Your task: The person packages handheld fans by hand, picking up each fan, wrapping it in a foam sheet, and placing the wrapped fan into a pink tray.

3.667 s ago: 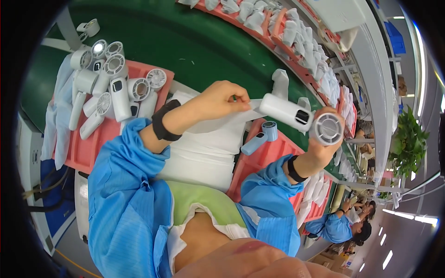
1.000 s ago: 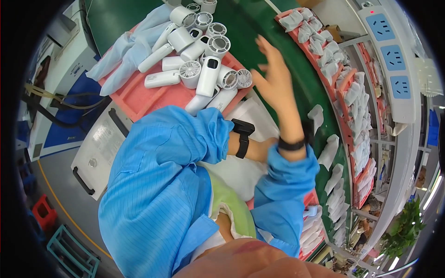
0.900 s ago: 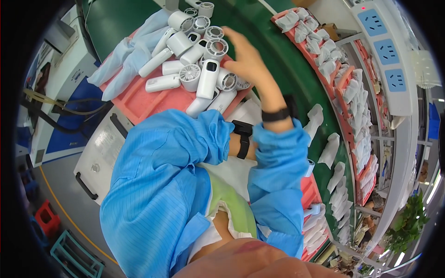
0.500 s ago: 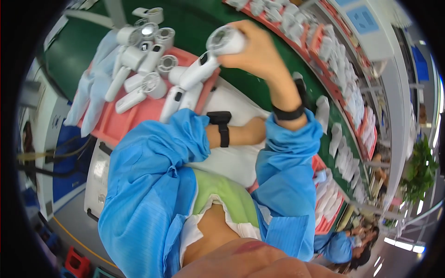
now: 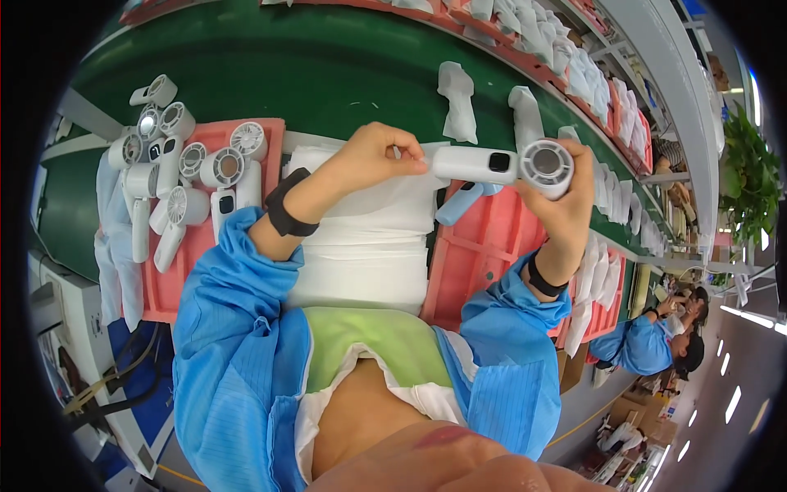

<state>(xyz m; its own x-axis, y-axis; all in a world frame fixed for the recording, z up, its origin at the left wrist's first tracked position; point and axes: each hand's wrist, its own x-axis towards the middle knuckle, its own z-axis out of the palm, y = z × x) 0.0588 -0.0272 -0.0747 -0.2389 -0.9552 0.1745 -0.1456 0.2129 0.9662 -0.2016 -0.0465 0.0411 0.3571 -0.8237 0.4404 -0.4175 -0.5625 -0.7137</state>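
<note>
My right hand [image 5: 566, 197] is closed round the round head of a white handheld fan [image 5: 475, 165]. The fan lies sideways, its handle pointing left with a dark oval display on it. By the handle's end, my left hand [image 5: 381, 156] is pinched, thumb against fingers. Whatever it pinches, if anything, I cannot make out. Beneath and between my forearms lies a stack of white sheet-like sleeves [image 5: 361, 275]. Several more white fans [image 5: 224, 168] lie heaped at the left on a pink tray [image 5: 275, 135].
Right of the stack is another pink tray [image 5: 471, 262] holding a light blue fan [image 5: 461, 202]. Wrapped white pieces [image 5: 457, 102] lie on the green table [image 5: 328, 61]. Pink trays of wrapped pieces [image 5: 566, 49] line the far side. A co-worker [image 5: 643, 340] sits at the right.
My right hand has brought the fan from beside the left tray over to the right, above the stack. My left hand has risen from the stack towards the handle's end. The view has turned.
</note>
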